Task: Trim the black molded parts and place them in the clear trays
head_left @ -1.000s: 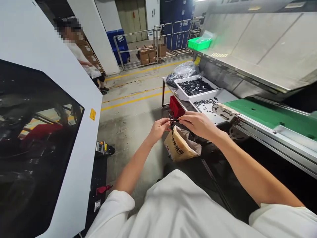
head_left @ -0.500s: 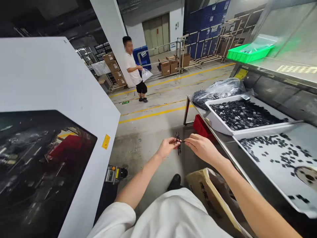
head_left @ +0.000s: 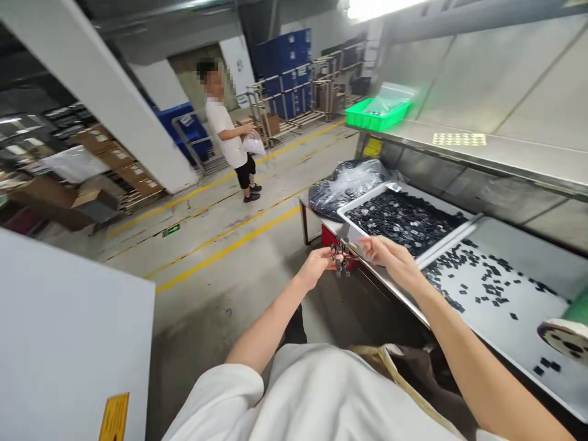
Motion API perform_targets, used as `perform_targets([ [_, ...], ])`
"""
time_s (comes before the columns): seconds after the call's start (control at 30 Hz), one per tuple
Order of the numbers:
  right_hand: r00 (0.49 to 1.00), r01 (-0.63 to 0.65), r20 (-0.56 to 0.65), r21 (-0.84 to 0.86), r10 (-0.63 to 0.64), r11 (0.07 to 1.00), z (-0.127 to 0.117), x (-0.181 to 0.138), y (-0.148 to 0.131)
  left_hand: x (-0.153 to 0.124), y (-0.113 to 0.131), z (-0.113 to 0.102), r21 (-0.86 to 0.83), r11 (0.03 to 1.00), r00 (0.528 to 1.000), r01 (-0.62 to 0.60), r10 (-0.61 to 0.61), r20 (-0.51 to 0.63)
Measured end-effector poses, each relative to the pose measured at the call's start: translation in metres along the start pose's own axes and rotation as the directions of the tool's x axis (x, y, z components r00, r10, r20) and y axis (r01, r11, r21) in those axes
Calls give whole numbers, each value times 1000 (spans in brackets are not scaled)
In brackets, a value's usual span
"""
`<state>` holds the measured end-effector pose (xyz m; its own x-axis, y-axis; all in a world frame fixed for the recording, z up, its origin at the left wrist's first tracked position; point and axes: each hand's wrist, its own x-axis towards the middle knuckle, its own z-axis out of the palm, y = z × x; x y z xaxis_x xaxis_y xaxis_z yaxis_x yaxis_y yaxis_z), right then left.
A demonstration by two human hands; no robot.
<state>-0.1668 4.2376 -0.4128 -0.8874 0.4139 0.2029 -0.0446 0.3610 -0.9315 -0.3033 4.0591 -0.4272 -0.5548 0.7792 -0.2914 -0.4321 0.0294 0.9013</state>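
My left hand (head_left: 316, 267) is closed on a small dark branched plastic piece (head_left: 340, 257), like a moulded sprue with little parts around it. Just to its right, my right hand (head_left: 390, 257) is apart from the piece, near the front edge of the first white tray. Its thumb and fingers are drawn together in a pinch; whatever lies between them is too small to make out. That white tray (head_left: 351, 225) holds a heap of small black parts (head_left: 408, 217). Nearer to me, a second white tray (head_left: 463, 334) has similar black pieces scattered over it.
The trays stand on a metal bench (head_left: 416, 309) with a bagged dark bundle (head_left: 344, 187) at its far end. A green bin (head_left: 374, 119) sits on the shelf above. A white machine (head_left: 73, 331) flanks my left. Another person (head_left: 228, 131) stands ahead, holding a bag.
My view has turned right, toward the bench. My right hand has come off the branched piece and moved right; my left hand still holds it.
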Motion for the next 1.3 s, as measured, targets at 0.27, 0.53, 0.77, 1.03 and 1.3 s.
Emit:
perform_targets([
  [0.27, 931, -250, -246, 114, 271, 962, -9, 70, 36, 130, 28, 15, 81, 968, 881, 239, -251, 401],
  [0.53, 757, -341, -489, 269, 433, 901, -37, 99, 61, 215, 21, 55, 114, 938, 747, 327, -331, 577],
  [0.77, 623, -195, -633, 443, 459, 875, -76, 128, 109, 276, 16, 104, 172, 898, 723, 405, -430, 540],
  [1.03, 647, -151, -551, 585, 527, 797, -117, 141, 138, 314, 18, 132, 213, 868, 728, 448, -493, 477],
  [1.3, 677, -255, -468, 574, 568, 778, -125, 143, 166, 347, -4, 117, 224, 837, 686, 499, -539, 489],
])
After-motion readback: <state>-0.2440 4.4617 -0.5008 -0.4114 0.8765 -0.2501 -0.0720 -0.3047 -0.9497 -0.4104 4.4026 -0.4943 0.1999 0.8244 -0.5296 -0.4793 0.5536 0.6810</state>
